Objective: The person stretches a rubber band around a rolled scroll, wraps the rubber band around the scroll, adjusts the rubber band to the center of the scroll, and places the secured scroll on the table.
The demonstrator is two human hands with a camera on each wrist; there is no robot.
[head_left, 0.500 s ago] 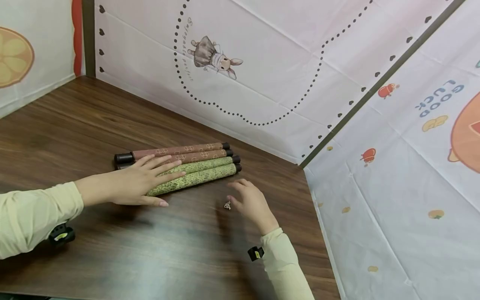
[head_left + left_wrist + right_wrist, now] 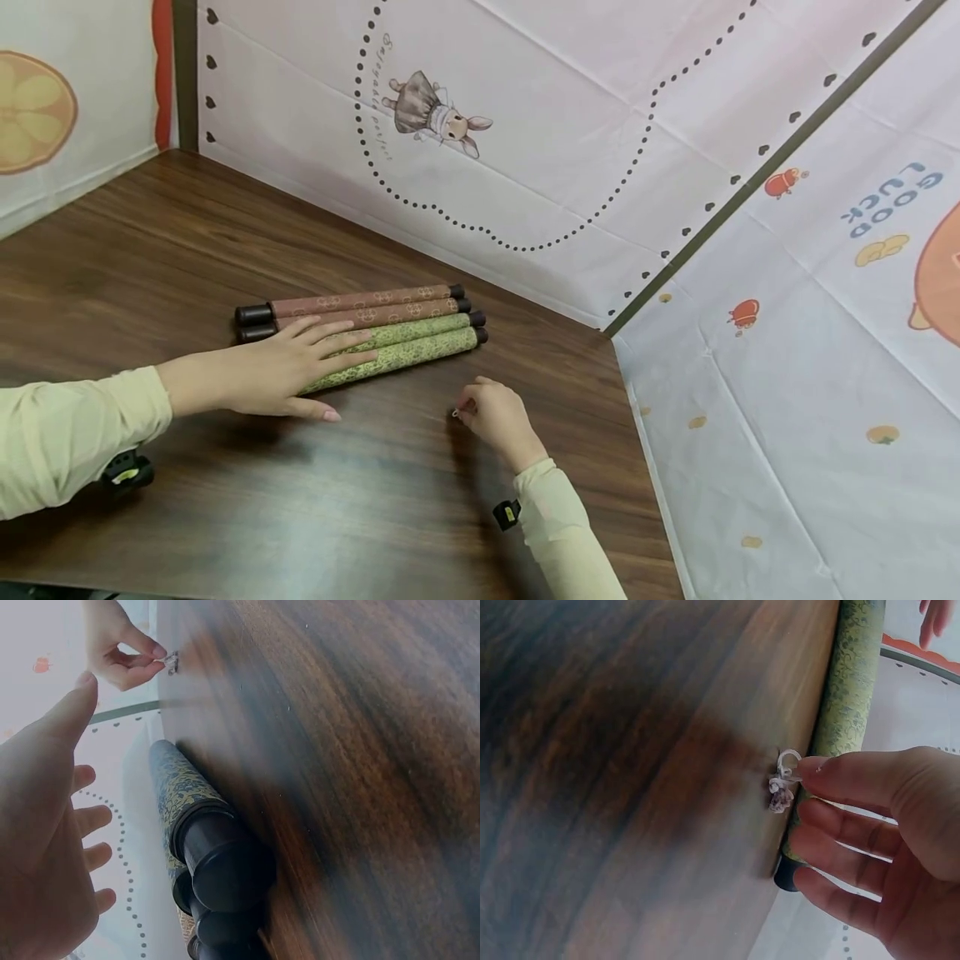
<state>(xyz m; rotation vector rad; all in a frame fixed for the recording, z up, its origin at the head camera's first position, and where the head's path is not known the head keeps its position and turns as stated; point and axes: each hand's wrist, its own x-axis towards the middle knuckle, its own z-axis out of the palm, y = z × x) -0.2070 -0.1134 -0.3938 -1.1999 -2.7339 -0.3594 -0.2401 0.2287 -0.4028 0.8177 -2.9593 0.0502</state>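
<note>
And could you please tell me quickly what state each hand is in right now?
Left hand: open, fingers spread over the scrolls.
Right hand: closed, pinching the trinket.

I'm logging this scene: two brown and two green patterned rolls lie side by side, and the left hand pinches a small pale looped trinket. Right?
Wrong hand: the right hand pinches the small pale looped trinket; the left wrist view shows it.

Head pic's bright w/ glare on table (image 2: 322, 508), wrist pics hazier
</note>
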